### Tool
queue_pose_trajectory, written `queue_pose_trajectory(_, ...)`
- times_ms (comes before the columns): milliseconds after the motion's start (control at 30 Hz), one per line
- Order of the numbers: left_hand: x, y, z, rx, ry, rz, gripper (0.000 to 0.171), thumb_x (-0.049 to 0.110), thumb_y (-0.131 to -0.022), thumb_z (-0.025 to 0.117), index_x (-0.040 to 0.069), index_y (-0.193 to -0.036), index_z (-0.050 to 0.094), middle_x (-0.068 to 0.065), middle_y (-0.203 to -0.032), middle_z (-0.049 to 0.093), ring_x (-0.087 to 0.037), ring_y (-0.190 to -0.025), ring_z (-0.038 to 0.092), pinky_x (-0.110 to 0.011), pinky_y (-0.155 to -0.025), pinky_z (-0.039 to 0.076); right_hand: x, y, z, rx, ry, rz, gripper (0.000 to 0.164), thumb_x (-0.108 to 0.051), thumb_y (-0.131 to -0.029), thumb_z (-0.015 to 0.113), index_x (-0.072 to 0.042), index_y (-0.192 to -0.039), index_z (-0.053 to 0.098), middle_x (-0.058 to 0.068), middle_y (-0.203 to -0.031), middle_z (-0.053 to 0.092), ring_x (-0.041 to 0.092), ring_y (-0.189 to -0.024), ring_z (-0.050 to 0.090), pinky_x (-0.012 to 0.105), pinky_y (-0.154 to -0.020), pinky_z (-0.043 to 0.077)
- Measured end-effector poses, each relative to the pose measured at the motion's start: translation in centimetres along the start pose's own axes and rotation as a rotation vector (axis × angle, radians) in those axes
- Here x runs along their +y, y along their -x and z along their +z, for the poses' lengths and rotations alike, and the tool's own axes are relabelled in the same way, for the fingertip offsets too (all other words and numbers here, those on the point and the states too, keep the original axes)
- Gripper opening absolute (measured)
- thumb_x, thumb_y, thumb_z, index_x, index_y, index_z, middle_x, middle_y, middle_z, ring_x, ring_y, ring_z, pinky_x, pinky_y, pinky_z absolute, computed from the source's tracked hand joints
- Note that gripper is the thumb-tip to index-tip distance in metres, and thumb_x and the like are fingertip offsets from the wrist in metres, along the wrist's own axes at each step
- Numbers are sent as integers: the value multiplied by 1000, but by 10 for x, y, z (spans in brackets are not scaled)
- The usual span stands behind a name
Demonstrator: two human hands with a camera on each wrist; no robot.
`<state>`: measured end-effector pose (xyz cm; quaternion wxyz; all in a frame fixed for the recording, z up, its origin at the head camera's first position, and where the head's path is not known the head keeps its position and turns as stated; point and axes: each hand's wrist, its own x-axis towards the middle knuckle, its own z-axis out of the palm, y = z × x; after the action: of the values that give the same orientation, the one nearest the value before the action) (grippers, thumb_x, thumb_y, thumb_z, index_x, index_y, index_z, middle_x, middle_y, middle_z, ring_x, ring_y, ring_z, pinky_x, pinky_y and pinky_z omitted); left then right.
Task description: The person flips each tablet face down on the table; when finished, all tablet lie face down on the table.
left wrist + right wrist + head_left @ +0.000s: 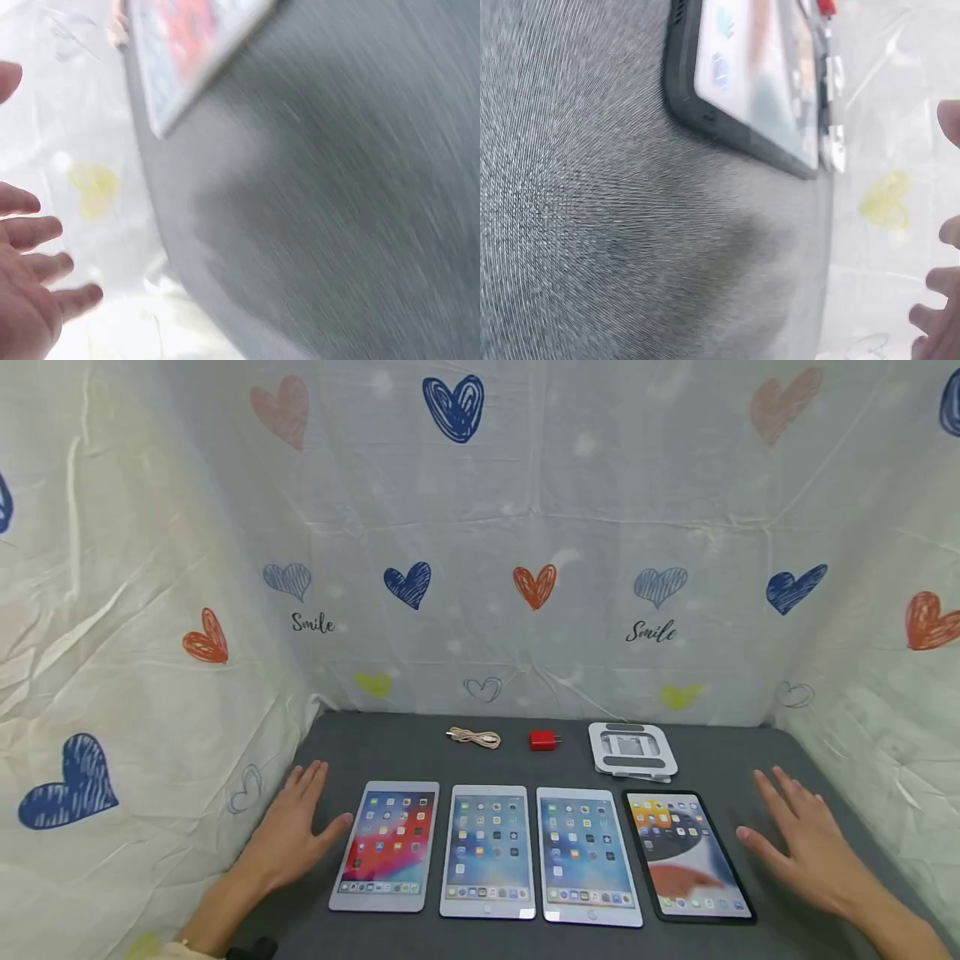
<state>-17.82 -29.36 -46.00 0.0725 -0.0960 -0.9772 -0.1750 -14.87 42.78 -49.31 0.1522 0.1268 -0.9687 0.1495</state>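
Note:
Several tablets lie in a row on a dark grey table, their screens lit. My left hand has its fingers spread and holds nothing, just left of a white tablet with a red and blue screen. Two more white tablets, a middle-left one and a middle-right one, show blue screens. A black-edged tablet lies at the right end, with a hand's reflection on its screen. To the right of it is my right hand, fingers spread, holding nothing. In the right wrist view the black tablet's corner shows close up.
Behind the tablets are a coiled cable, a red charger plug and a silver folded stand. A white curtain printed with hearts encloses the grey table at the back and sides.

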Motion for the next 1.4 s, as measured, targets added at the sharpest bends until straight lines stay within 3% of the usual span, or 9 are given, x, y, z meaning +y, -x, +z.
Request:
queue_pose_trajectory(167, 32, -3, -10, -18, 172, -27, 99, 56, -95, 79, -3, -165, 42, -30, -166, 47, -56, -151, 48, -76, -114, 47, -8, 5, -17, -68, -146, 49, 89, -30, -107, 69, -10, -176, 17, 35, -178, 16, 60, -163, 12, 75, -133, -6)
queue_pose_trajectory(267, 49, -5, -13, -38, 255, -40, 93, 55, -93, 82, 2, -162, 50, -25, -161, 57, -51, -144, 58, -70, -109, 55, -15, 7, -26, -66, -171, 62, 85, -29, -107, 71, -16, -176, 23, 25, -181, 20, 19, -172, 1, 86, -121, 16)
queue_pose_trajectory(400, 71, -8, -10, -96, 482, -41, 83, 45, -94, 86, 5, -160, 55, -19, -159, 61, -46, -145, 59, -59, -110, 58, -20, 10, -37, 0, -153, 49, 82, -28, -103, 77, -21, -173, 35, 22, -176, 34, -35, -139, 6, 28, -137, 11)
queue_pose_trajectory(500, 87, -14, -2, -146, 686, -30, 76, 34, -94, 89, 5, -157, 58, -17, -156, 63, -40, -144, 62, -43, -107, 62, -22, 11, -46, -6, -144, 101, 82, -31, -101, 80, -20, -172, 39, 26, -169, 46, -24, -146, 24, 32, -133, 26)
queue_pose_trajectory(600, 104, -21, 7, -199, 837, -7, 71, 27, -94, 89, 4, -155, 60, -16, -154, 66, -35, -142, 65, -32, -105, 62, -22, 8, -56, -79, -146, 181, 83, -38, -104, 77, -14, -172, 37, 32, -163, 50, 18, -152, 48, 64, -103, 51)
queue_pose_trajectory(667, 117, -26, 13, -250, 918, 21, 68, 25, -96, 87, 3, -154, 60, -18, -153, 66, -35, -141, 65, -30, -106, 61, -22, 4, -61, -133, -149, 228, 84, -43, -105, 74, -8, -171, 36, 35, -161, 50, 47, -139, 56, 63, -92, 55)
queue_pose_trajectory(900, 167, -38, 40, -446, 1135, 25, 58, 22, -102, 80, 4, -154, 61, -16, -153, 67, -37, -143, 64, -36, -109, 60, -17, -3, -66, -290, -344, 335, 79, -46, -113, 61, 7, -166, 36, 39, -163, 45, -25, -109, 52, 13, -78, 57)
queue_pose_trajectory(1100, 211, -45, 64, -512, 1225, 1, 51, 19, -102, 79, 5, -150, 65, -12, -146, 72, -31, -136, 70, -39, -111, 60, -15, -10, -70, -430, -479, 356, 71, -43, -120, 40, 8, -168, 29, 37, -166, 43, -25, -110, 53, 33, -87, 65)
queue_pose_trajectory(1400, 268, -50, 104, -531, 1275, -125, 40, 9, -98, 81, 2, -137, 73, -16, -133, 78, -23, -117, 79, -39, -101, 66, -8, -18, -69, -582, -815, 431, 71, -38, -122, 36, 14, -168, 20, 22, -166, 52, -15, -120, 63, 18, -93, 59)
